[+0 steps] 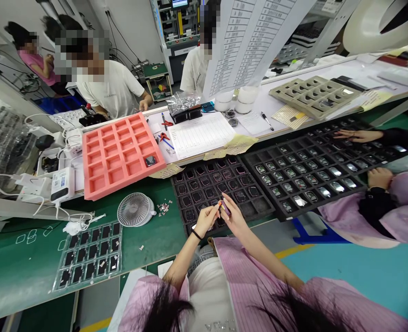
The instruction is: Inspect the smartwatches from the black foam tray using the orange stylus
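Note:
Both hands meet over the front of a black foam tray (204,186) whose pockets hold dark watch-like frames. My left hand (206,219), with a black band at the wrist, pinches something too small to make out at its fingertips. In my right hand (233,216) is a small purple and orange item (225,209), gripped between thumb and fingers. The fingertips of the two hands nearly touch. What lies in the tray right under the hands is partly hidden.
A second black tray (293,177) stands to the right, with a co-worker's hands (359,135) at its far end. To the left are a white fan (135,210), a clear tray of black pieces (89,253) and a pink foam tray (122,152). Papers (202,133) lie on the shelf.

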`<act>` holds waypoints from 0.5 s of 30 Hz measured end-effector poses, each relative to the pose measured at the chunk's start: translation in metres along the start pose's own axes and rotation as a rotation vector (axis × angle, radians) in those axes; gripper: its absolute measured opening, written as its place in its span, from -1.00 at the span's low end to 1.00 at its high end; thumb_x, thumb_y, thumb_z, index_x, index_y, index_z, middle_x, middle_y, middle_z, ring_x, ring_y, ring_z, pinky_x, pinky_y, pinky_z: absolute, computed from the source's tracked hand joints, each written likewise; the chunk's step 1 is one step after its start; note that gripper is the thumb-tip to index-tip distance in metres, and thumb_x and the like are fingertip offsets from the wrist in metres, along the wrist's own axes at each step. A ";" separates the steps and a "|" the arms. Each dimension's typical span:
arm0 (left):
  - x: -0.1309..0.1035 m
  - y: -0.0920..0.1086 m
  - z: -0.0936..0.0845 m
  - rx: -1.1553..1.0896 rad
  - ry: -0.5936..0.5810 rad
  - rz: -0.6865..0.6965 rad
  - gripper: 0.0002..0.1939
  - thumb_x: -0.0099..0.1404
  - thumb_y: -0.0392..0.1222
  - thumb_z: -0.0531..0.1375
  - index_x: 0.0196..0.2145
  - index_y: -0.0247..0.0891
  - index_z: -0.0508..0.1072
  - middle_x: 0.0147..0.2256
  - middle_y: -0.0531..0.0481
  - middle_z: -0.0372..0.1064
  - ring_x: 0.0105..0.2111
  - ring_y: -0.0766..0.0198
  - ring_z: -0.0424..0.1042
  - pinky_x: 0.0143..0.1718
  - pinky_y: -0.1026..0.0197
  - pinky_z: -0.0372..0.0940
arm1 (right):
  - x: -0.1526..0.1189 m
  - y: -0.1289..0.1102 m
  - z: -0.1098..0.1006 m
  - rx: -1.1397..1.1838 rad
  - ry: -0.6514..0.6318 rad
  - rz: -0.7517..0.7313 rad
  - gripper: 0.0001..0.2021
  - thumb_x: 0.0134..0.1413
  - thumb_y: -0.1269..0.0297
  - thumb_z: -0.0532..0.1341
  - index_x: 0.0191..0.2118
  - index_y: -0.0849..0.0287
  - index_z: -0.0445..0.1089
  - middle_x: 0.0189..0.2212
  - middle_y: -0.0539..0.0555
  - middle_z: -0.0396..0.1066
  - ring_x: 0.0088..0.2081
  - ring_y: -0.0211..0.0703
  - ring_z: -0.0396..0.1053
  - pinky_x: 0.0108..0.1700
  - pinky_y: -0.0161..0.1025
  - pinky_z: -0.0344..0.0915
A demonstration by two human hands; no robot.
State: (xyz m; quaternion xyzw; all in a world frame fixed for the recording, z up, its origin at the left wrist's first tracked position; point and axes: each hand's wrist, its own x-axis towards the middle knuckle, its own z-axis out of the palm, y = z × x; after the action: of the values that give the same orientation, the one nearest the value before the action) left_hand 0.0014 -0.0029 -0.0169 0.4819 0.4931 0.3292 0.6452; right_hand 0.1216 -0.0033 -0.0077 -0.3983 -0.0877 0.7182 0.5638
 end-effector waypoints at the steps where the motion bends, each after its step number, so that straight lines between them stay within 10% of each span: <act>1: 0.001 -0.001 0.002 0.031 0.044 0.031 -0.45 0.21 0.33 0.04 -0.55 -0.25 0.24 -0.71 0.19 0.06 -0.73 0.47 0.04 -0.65 0.36 0.02 | -0.001 0.001 0.001 -0.078 0.019 -0.047 -0.69 -0.02 0.26 0.33 -0.09 0.04 0.41 -0.52 -0.13 0.38 -0.74 -0.51 0.06 -0.74 -0.51 0.03; 10: 0.003 -0.012 0.026 0.334 0.339 0.118 -0.73 0.41 -0.11 -0.04 -0.31 -0.25 0.37 -0.48 0.04 0.36 -0.50 0.34 0.34 -0.41 0.33 0.18 | 0.001 0.021 -0.011 -0.615 0.112 -0.404 -0.54 0.14 0.02 0.15 0.14 -0.03 0.17 -0.18 0.06 0.39 -0.45 -0.28 0.36 -0.54 -0.37 0.32; 15: 0.000 -0.032 -0.039 0.516 0.582 -0.044 -0.67 0.44 -0.17 -0.11 -0.32 -0.29 0.38 -0.46 -0.05 0.39 -0.45 0.27 0.39 -0.38 0.30 0.18 | 0.022 0.009 -0.067 -1.065 0.213 -0.530 -0.50 0.28 0.02 -0.11 0.28 0.01 -0.11 -0.13 0.10 0.39 -0.64 -0.35 0.24 -0.56 -0.30 0.32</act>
State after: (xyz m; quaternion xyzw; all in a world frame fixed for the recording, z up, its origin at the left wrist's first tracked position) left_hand -0.0373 -0.0014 -0.0495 0.5043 0.7323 0.3032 0.3428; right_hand 0.1592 -0.0087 -0.0683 -0.6600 -0.4746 0.3669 0.4523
